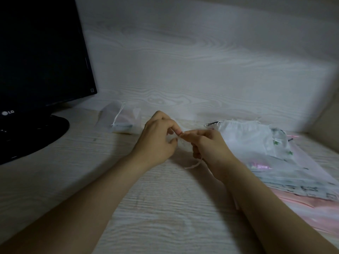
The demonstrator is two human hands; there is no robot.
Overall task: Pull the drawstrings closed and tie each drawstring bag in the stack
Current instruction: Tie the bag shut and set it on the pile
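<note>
At mid-desk (165, 208), a drawstring (194, 165) is pinched in the curled fingers of the left hand (157, 138) and right hand (211, 145). The sheer bag between them is barely seen. If the cord slips, the knot could be lost. Beyond, the stack of bags (256, 143) lies to the right. Farther left, a tied pouch (121, 120) holds something indistinct.

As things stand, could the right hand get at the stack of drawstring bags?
Probably yes. The stack of drawstring bags lies just beside the right hand with nothing between, though that hand grips a white drawstring and must let go first.
</note>
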